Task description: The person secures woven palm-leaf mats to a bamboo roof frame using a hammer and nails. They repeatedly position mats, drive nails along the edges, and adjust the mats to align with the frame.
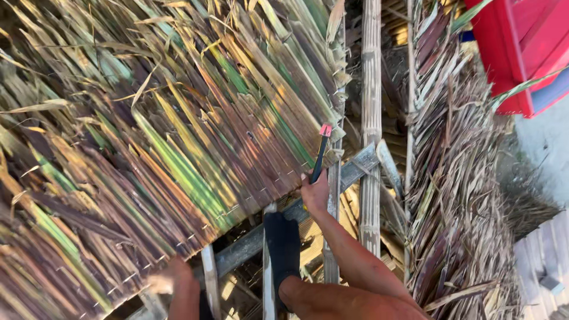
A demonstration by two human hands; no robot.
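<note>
A large panel of dried palm leaves (154, 136), green, yellow and brown, fills the left and middle of the view. It is stitched along its lower right edge. My right hand (314, 191) is at that edge, closed on a slim tool with a black shaft and a red tip (323, 142) that points up along the panel's border. My left hand (169, 277) is blurred and lies on the panel's lower edge; whether it grips the leaves is unclear. My foot in a black sock (283, 249) rests on a grey slanted bar (355, 169) under the panel.
An upright bamboo pole (371, 106) stands just right of the panel. Beyond it lies a stack of dried leaf panels (459, 189). A red plastic object (521, 41) is at the top right, with pale ground (548, 148) and boards (542, 261) below.
</note>
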